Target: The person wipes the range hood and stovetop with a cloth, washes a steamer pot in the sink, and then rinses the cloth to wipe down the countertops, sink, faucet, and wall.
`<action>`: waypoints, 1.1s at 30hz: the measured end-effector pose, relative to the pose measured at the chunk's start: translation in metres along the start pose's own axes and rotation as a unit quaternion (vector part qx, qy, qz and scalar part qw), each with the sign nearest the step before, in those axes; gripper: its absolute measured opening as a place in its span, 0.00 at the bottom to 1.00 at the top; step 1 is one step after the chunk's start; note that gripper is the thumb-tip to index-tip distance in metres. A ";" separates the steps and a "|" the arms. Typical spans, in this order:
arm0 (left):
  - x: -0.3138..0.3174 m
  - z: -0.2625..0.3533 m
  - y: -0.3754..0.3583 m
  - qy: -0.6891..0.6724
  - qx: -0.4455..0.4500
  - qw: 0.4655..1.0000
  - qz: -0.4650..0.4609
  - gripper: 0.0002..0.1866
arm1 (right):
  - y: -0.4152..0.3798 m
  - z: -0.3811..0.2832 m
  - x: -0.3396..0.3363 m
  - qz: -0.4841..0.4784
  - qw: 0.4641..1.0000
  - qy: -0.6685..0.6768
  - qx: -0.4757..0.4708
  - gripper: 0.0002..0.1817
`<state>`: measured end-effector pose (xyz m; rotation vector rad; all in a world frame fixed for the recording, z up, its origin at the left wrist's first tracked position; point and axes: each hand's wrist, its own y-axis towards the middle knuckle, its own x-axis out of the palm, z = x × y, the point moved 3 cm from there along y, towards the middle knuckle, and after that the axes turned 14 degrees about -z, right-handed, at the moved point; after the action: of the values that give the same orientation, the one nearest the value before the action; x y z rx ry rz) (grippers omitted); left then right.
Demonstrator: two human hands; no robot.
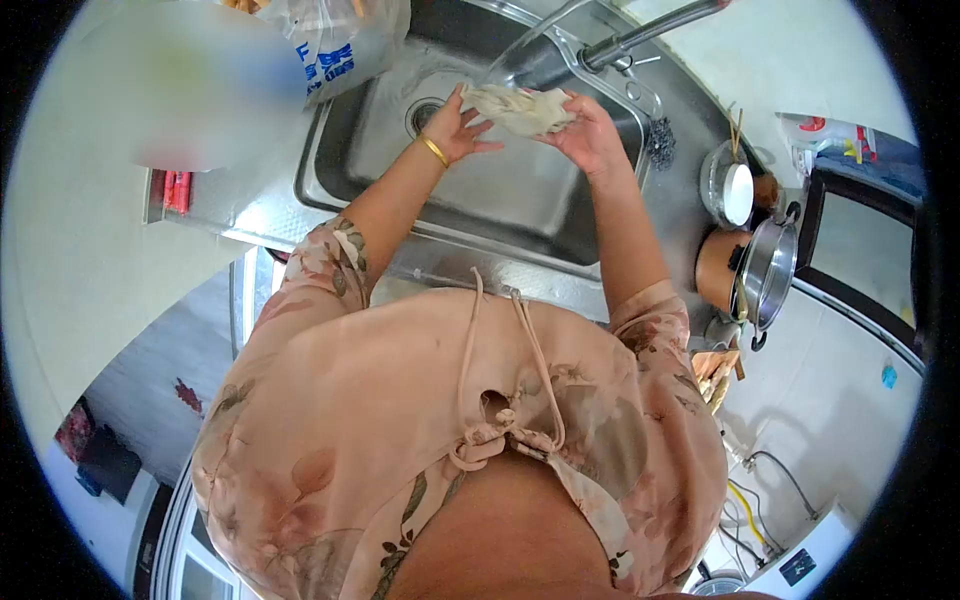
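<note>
A crumpled pale cloth [520, 110] is stretched between my two hands above the sink [500, 200]. My left hand [455, 132], with a gold bangle at the wrist, has its thumb against the left end of the cloth; the lower fingers are spread, and part of the grip is hidden by the cloth. At the other end, my right hand [590, 140] grips the cloth between thumb and fingers. A thin stream of water [525, 42] falls behind the cloth, near the metal faucet [650, 35].
A plastic bag [345, 50] with blue print stands left of the sink. A dark scouring ball [661, 143] lies by the right rim. Farther right are a white bowl [738, 194], a brown pot [718, 268] and a steel pot [772, 270]. Red packets [177, 192] sit at left.
</note>
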<state>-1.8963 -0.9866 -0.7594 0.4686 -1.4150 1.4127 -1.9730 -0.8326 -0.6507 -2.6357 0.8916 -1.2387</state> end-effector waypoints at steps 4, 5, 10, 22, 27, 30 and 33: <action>0.012 0.024 0.023 -0.135 0.111 0.976 -0.130 0.25 | 0.038 0.016 -0.026 0.150 0.986 -0.069 0.024 0.13; 0.013 0.027 0.025 -0.126 0.122 0.981 -0.083 0.24 | 0.045 0.017 -0.014 0.215 0.972 -0.089 0.031 0.13; 0.017 0.033 0.030 -0.112 0.080 0.955 -0.262 0.21 | 0.061 0.044 0.069 0.195 0.754 -0.610 -0.144 0.15; 0.003 0.055 0.070 0.134 0.231 0.958 -0.102 0.16 | 0.091 0.020 0.068 0.279 0.676 -0.668 -0.137 0.15; 0.068 0.038 0.026 0.119 0.202 0.971 -0.054 0.15 | 0.106 -0.012 -0.006 0.332 0.756 -0.560 -0.069 0.17; 0.061 0.053 0.023 0.104 0.246 0.963 -0.029 0.15 | 0.097 -0.019 -0.038 0.266 0.884 -0.382 -0.054 0.17; 0.047 0.068 0.005 0.147 0.247 0.958 -0.006 0.16 | 0.062 -0.036 -0.021 0.126 0.990 -0.026 -0.063 0.18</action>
<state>-1.9444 -1.0284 -0.7073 0.5519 -0.8137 1.7497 -2.0388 -0.8667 -0.6611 -2.5318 1.2870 -1.0797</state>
